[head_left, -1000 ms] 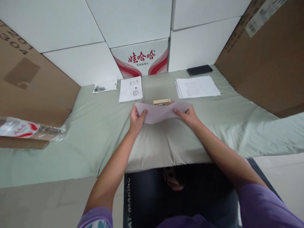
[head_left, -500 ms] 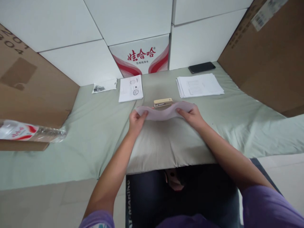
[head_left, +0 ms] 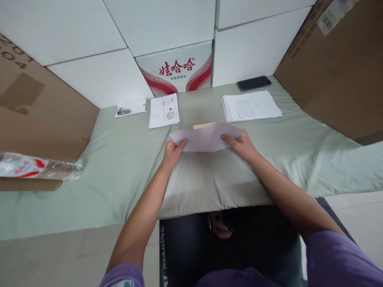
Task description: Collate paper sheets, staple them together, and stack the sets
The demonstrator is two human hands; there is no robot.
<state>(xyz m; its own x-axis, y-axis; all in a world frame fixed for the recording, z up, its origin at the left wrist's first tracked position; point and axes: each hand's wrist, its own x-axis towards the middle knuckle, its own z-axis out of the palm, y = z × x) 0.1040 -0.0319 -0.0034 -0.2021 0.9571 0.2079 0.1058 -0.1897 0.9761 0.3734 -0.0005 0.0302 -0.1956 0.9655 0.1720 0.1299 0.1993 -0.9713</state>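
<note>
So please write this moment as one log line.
left hand: holds white paper sheet | right hand: holds same sheet | beige stapler: behind sheet

Soft, even indoor light — wide-angle bending at edges

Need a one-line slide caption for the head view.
Left hand and right hand hold a sheet of paper by its ends above a green cloth, stapler just behind.

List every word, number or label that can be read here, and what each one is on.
"娃哈哈": red, on the white carton at the back.
"04": on the left cardboard box, cut off by the frame.
Carton's small line, bottle label, sticker, sheet, paper stack, dark mat lettering: too blurred to read.
</note>
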